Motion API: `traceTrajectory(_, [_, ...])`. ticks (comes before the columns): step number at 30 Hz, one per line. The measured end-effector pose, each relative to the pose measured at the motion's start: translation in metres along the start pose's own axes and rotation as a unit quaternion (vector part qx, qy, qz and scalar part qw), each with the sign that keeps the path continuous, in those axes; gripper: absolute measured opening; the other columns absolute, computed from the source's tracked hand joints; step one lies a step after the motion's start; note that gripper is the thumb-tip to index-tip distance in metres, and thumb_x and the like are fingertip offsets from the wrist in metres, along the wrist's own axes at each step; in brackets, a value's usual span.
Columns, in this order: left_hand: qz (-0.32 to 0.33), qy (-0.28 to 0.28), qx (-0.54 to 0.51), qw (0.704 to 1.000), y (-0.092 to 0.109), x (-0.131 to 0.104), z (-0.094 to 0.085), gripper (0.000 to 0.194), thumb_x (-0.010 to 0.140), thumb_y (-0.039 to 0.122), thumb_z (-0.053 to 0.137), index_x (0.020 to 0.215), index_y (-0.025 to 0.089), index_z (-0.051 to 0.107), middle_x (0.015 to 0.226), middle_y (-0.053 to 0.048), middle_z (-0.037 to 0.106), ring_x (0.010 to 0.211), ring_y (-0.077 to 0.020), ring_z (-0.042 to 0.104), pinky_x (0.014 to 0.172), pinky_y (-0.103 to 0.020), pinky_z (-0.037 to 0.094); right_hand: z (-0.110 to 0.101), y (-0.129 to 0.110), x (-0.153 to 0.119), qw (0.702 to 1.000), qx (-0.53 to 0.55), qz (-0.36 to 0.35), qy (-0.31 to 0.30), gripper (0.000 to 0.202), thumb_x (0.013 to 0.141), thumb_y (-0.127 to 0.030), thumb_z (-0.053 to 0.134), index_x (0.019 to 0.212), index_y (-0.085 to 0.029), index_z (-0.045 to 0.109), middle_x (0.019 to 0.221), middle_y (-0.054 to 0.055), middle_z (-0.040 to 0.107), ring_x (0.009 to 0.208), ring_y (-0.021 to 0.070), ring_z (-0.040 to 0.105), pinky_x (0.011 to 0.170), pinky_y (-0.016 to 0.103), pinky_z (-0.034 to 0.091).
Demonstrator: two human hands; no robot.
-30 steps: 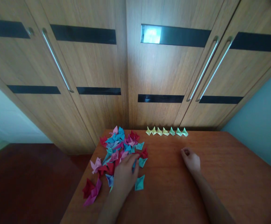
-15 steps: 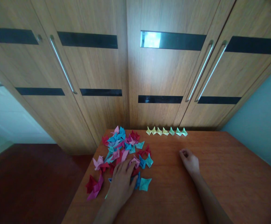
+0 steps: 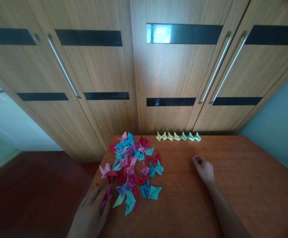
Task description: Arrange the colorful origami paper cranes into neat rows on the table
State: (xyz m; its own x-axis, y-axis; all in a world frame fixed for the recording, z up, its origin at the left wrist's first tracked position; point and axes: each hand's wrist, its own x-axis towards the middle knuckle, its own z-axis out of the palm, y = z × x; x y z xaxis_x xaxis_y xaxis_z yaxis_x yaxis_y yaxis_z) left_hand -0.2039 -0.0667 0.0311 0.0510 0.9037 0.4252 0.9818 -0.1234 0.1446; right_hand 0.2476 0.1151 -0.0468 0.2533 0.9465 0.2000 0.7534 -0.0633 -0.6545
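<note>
Folded paper pieces in red, pink, blue and teal form a loose pile on the left part of the wooden table. My left hand is at the table's left edge, fingers apart over a magenta folded piece, which it partly covers. A light green piece and a teal piece lie just right of that hand. My right hand rests on the table right of the pile, fingers curled in; whether anything is inside is hidden. Several yellow and pale green pieces stand in a row along the back edge.
A wooden wardrobe with metal handles and dark strips rises behind the table. On the right is a pale blue wall. Dark reddish floor shows left of the table.
My left hand has moved left from the middle of the pile to the magenta piece, uncovering blue, red and green pieces. My right hand stays curled in place; the view has shifted slightly.
</note>
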Motion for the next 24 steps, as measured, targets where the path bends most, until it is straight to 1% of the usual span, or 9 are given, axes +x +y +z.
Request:
traceTrajectory(2, [-0.007,-0.011,0.007,1.0,0.004,-0.007,0.004,0.028,0.089,0.037,0.047,0.106,0.026,0.067,0.109,-0.005,0.068,0.098,-0.024,0.066,0.085,-0.037,0.056,0.0,-0.001,0.0,1.0,-0.001,0.0,-0.001,0.027,0.082,-0.046,0.047,0.086,-0.024,0.062,0.078,0.004,0.071,0.073,0.0216,0.067,0.062,0.026,0.043])
traceTrajectory(4, [-0.02,-0.023,0.008,1.0,0.012,-0.009,0.009,0.028,0.089,0.034,0.046,0.106,0.026,0.067,0.11,-0.005,0.067,0.097,-0.0236,0.066,0.083,-0.037,0.056,0.0,-0.002,0.0,1.0,-0.002,0.0,0.001,0.027,0.082,-0.046,0.046,0.085,-0.024,0.061,0.076,0.003,0.071,0.073,0.0218,0.067,0.062,0.026,0.043])
traceTrajectory(6, [-0.033,-0.038,0.0,0.999,0.02,-0.006,0.014,0.03,0.089,0.029,0.044,0.111,0.027,0.064,0.118,-0.006,0.064,0.1,-0.0229,0.065,0.084,-0.037,0.056,0.0,-0.002,-0.001,1.0,-0.002,0.001,0.004,0.027,0.082,-0.046,0.046,0.085,-0.024,0.06,0.076,0.003,0.07,0.072,0.0216,0.067,0.063,0.026,0.043])
traceTrajectory(9, [-0.044,-0.054,-0.016,0.997,0.028,0.002,0.023,0.034,0.09,0.023,0.041,0.117,0.026,0.062,0.126,-0.005,0.06,0.104,-0.0209,0.063,0.082,-0.033,0.056,-0.001,-0.003,-0.001,1.0,0.003,0.0,0.006,0.027,0.082,-0.046,0.046,0.085,-0.024,0.061,0.076,0.003,0.07,0.072,0.0214,0.067,0.064,0.026,0.044])
traceTrajectory(14, [-0.031,-0.071,-0.031,0.997,0.026,0.01,0.033,0.032,0.088,0.018,0.042,0.106,0.025,0.067,0.111,-0.004,0.069,0.093,-0.0189,0.068,0.076,-0.028,0.057,-0.001,-0.002,-0.001,1.0,0.013,-0.015,0.01,0.029,0.081,-0.047,0.046,0.084,-0.023,0.062,0.076,0.003,0.07,0.071,0.0212,0.067,0.063,0.026,0.044])
traceTrajectory(16, [-0.027,-0.058,-0.037,0.997,0.025,0.011,0.033,0.03,0.088,0.019,0.042,0.103,0.025,0.068,0.108,-0.004,0.07,0.092,-0.019,0.068,0.076,-0.028,0.057,-0.002,-0.003,-0.001,1.0,0.015,-0.016,0.009,0.029,0.081,-0.047,0.046,0.083,-0.023,0.062,0.075,0.003,0.07,0.071,0.0214,0.067,0.063,0.027,0.044])
traceTrajectory(19, [-0.012,-0.036,-0.054,0.998,0.023,0.012,0.028,0.028,0.09,0.023,0.042,0.1,0.026,0.068,0.102,-0.003,0.071,0.089,-0.0182,0.069,0.075,-0.026,0.057,-0.002,-0.004,-0.002,1.0,0.018,-0.017,0.008,0.029,0.081,-0.048,0.045,0.082,-0.024,0.061,0.075,0.003,0.071,0.071,0.0219,0.067,0.063,0.027,0.045])
traceTrajectory(21, [-0.007,-0.007,-0.059,0.998,0.022,0.015,0.023,0.026,0.09,0.028,0.043,0.097,0.026,0.068,0.098,-0.003,0.072,0.085,-0.0181,0.07,0.072,-0.025,0.057,-0.002,-0.004,-0.003,1.0,0.025,-0.017,0.008,0.03,0.081,-0.049,0.045,0.084,-0.023,0.062,0.076,0.004,0.071,0.071,0.0223,0.067,0.064,0.028,0.045])
traceTrajectory(24, [-0.006,0.045,-0.058,0.997,0.022,0.022,0.015,0.024,0.09,0.033,0.046,0.097,0.025,0.067,0.098,-0.004,0.072,0.086,-0.0196,0.069,0.072,-0.027,0.057,-0.003,-0.004,-0.003,0.999,0.039,-0.009,0.006,0.03,0.08,-0.049,0.046,0.084,-0.023,0.062,0.076,0.005,0.071,0.071,0.0227,0.067,0.065,0.029,0.046])
